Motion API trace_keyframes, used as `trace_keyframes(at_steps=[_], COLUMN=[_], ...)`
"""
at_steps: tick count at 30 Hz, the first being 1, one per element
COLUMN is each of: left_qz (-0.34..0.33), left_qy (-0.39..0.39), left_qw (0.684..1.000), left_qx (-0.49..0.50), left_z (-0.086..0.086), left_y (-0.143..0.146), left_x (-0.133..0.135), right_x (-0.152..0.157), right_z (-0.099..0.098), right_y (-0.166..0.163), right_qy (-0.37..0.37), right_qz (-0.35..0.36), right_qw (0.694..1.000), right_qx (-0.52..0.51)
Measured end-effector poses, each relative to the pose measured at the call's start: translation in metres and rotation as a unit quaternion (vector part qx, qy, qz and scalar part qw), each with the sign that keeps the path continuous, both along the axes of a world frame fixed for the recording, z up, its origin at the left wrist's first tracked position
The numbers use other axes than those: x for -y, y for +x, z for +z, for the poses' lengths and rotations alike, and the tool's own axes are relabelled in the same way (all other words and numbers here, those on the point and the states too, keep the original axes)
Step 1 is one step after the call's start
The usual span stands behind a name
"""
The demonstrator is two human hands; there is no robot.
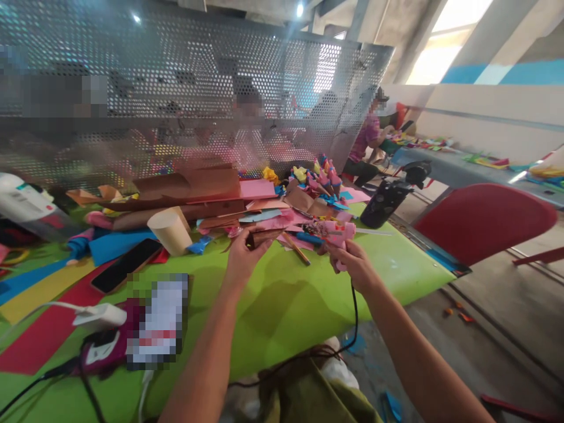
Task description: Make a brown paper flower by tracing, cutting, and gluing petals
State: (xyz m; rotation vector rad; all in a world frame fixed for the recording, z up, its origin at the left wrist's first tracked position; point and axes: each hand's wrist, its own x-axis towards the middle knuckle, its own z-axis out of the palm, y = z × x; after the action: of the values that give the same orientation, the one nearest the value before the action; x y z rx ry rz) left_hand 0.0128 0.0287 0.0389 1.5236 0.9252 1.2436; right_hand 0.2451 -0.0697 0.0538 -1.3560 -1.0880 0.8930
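My right hand [351, 264] is wrapped round the handle of a pink hot glue gun [337, 232], whose black cord hangs down off the table edge. The gun's nozzle end points left, toward my other hand. Between the fingers of my left hand [247, 254] is a piece of brown paper [267, 235], apparently rolled or folded; its exact form is hard to make out. A pencil-like wooden stick [297, 249] lies on the green table [282, 317] between the hands. Behind them is a heap of pink, blue and brown paper pieces.
Large brown paper sheets [189, 185] lie along a perforated metal screen [185, 88]. A cardboard tube [170, 230], a black phone [127, 265] and a power strip [106, 346] are at left. A black device [385, 200] stands at right, near a red chair [484, 214]. Another person [368, 135] sits beyond.
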Motion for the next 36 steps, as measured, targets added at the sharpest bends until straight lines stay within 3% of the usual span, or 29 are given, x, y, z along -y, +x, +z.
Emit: trace_keyframes(at_steps=[6,11,15,20,24,27,29,31,34,36], left_qz=[0.004,0.004,0.001,-0.001,0.001,-0.001,-0.007,-0.014,-0.021,-0.023], left_qy=[0.004,-0.007,-0.015,-0.039,-0.062,-0.072,-0.077,-0.081,-0.080,-0.074], left_qw=[1.000,1.000,0.999,0.998,0.995,0.994,0.992,0.992,0.991,0.992], left_qx=[-0.003,0.028,0.043,0.056,0.075,0.088,0.095,0.100,0.100,0.095], left_z=[0.001,0.004,0.007,0.010,0.011,0.011,0.011,0.011,0.008,0.006], left_y=[-0.002,-0.003,-0.001,0.002,0.002,0.003,0.004,0.005,0.006,0.007], left_x=[-0.004,-0.006,-0.003,0.003,0.007,0.008,0.009,0.009,0.010,0.010], right_x=[0.008,0.019,0.025,0.025,0.032,0.042,0.046,0.045,0.030,0.013], right_z=[0.001,-0.015,-0.025,-0.026,-0.026,-0.024,-0.020,-0.014,-0.008,-0.006], right_y=[0.048,0.113,0.145,0.154,0.151,0.147,0.141,0.129,0.093,0.059], right_qy=[0.019,-0.085,-0.168,-0.247,-0.333,-0.322,-0.251,-0.144,0.007,0.060], right_qz=[-0.075,-0.192,-0.223,-0.271,-0.273,-0.312,-0.347,-0.339,-0.235,-0.128], right_qw=[0.997,0.973,0.945,0.882,0.784,0.750,0.760,0.812,0.926,0.976], right_qx=[-0.031,0.099,0.168,0.295,0.447,0.486,0.489,0.452,0.296,0.169])
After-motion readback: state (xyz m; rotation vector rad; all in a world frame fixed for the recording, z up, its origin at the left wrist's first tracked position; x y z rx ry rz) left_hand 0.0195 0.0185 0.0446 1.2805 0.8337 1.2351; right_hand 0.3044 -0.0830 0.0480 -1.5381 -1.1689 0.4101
